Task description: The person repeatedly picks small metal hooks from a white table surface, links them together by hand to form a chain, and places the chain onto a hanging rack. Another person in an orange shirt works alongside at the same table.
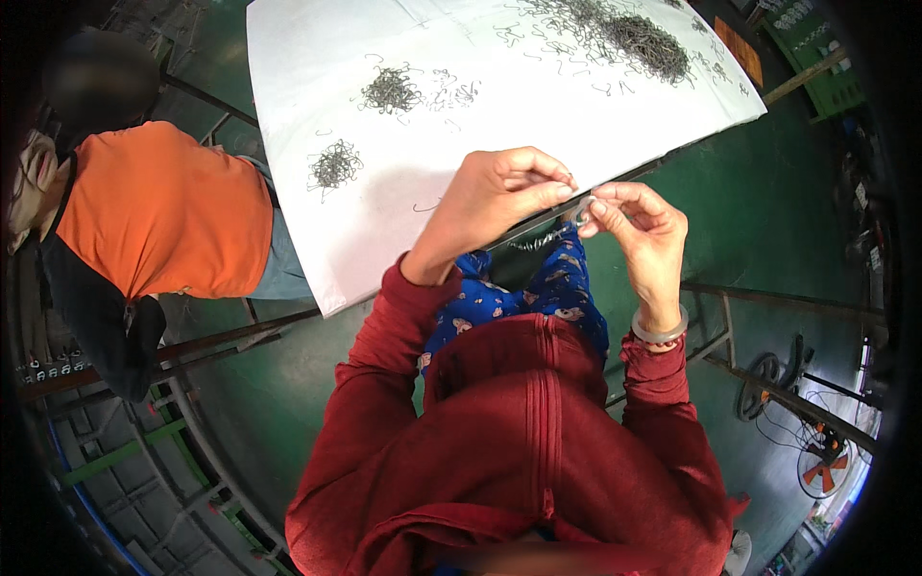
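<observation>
A red jacket (471, 422) is nearest. By the white table (576, 120), the right hand (645, 223) pinches a small pale thing (582, 210); the left hand (514, 184) has its fingertips together, grip unclear. Dark hooks (653, 48) lie in loose piles; the green crate (826, 88) has indistinct contents.

No legible txt in view

Nothing readable: no words, nos. or labels can be made out. Blue trousers (485, 305), ctr, carry a print of small pale figs.; any lettering in it is too small to tell. Crates (816, 48) at approx. 2 o'clock and fan (824, 474) at approx. 4 o'clock are too small/dim to show any markings clearly. Orange garment (173, 211) at approx. 10 o'clock and white worktop (528, 110) at 12 o'clock: plain where visible, no legible txt.
</observation>
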{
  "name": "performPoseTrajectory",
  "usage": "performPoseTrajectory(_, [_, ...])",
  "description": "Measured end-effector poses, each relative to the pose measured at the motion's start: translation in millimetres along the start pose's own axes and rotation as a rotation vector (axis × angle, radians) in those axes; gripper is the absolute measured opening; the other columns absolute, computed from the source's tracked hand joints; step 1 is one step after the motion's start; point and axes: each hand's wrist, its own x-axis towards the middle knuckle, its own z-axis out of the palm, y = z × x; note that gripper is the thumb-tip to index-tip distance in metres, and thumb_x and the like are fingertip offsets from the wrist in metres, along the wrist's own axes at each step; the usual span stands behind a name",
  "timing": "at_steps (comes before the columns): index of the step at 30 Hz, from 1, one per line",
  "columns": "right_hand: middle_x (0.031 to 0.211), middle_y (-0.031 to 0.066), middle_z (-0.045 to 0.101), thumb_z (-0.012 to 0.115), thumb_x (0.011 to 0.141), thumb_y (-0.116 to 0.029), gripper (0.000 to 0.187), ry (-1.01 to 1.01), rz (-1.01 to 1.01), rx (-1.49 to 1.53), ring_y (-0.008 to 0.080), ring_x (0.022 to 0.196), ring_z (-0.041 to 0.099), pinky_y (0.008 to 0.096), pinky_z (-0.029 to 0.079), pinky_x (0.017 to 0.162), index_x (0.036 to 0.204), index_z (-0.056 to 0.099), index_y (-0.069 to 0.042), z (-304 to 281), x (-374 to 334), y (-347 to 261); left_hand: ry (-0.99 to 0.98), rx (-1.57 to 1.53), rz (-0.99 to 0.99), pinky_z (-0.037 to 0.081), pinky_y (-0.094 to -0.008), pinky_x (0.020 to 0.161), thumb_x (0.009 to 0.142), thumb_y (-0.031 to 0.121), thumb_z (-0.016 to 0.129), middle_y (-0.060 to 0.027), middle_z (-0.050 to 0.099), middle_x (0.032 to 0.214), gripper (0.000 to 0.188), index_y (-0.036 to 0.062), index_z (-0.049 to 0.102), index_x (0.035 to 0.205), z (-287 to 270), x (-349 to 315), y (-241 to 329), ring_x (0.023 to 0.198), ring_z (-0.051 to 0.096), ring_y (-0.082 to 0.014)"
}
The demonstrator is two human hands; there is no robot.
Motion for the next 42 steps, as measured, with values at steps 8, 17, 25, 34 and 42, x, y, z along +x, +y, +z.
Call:
performPoseTrajectory(8, [0.091, 0.0134, 0.070, 0.065, 0.087, 0.003, 0.014, 0.125, -0.066, -0.010, 0.0166, 0.074, 0.068, 0.0257, 0.056, 0.068, 0.100, 0.067, 0.008, -6, 3, 4, 0.212, 0.371, 0.363, 0.052, -0.0301, 0.069, 0.081, 0.008, 0.071, -0.0111, 0.067, 0.089, 0.011, 0.0003, 0.070, 0.089, 39, 14, -13, 0.079, 0.066, -0.0208])
performPoseTrajectory(17, [0.097, 0.0122, 0.069, 0.067, 0.084, 0.005, 0.018, 0.228, -0.433, -0.010, 0.0154, 0.080, 0.066, 0.0267, 0.056, 0.070, 0.102, 0.066, 0.005, -39, 5, -24, 0.081, 0.169, 0.493, 0.052, -0.0256, 0.077, 0.087, 0.001, 0.065, -0.0090, 0.064, 0.100, 0.011, -0.0029, 0.066, 0.096, 79, 57, 15, 0.088, 0.064, -0.0140])
performPoseTrajectory(25, [0.108, 0.0114, 0.063, 0.072, 0.080, -0.003, 0.029, 0.330, -0.668, -0.230, 0.0189, 0.102, 0.061, 0.0315, 0.049, 0.090, 0.106, 0.059, -0.003, -92, -27, -104, -0.463, 0.238, 0.524, 0.047, -0.0309, 0.089, 0.087, 0.005, 0.064, -0.0076, 0.060, 0.108, 0.007, 0.0020, 0.066, 0.093, 116, 86, 114, 0.104, 0.057, -0.0172])
performPoseTrajectory(34, [0.094, 0.0075, 0.060, 0.072, 0.078, 0.007, 0.022, 0.299, -0.834, 0.031, 0.0162, 0.090, 0.059, 0.0274, 0.051, 0.077, 0.094, 0.060, -0.002, -121, -68, -146, -0.881, 0.035, 0.550, 0.045, -0.0299, 0.091, 0.086, 0.005, 0.067, -0.0063, 0.055, 0.112, 0.004, 0.0039, 0.067, 0.090, 200, 113, 152, 0.108, 0.053, -0.0151])
performPoseTrajectory(42, [0.081, 0.0104, 0.063, 0.069, 0.078, 0.010, 0.015, 0.730, -0.893, -0.300, 0.0186, 0.081, 0.062, 0.0284, 0.051, 0.071, 0.085, 0.062, -0.001, -142, -175, -191, -1.131, -0.200, 0.443, 0.046, -0.0253, 0.086, 0.087, 0.013, 0.069, -0.0033, 0.056, 0.124, 0.045, 0.0060, 0.055, 0.129, 289, 90, 143, 0.106, 0.053, -0.0107])
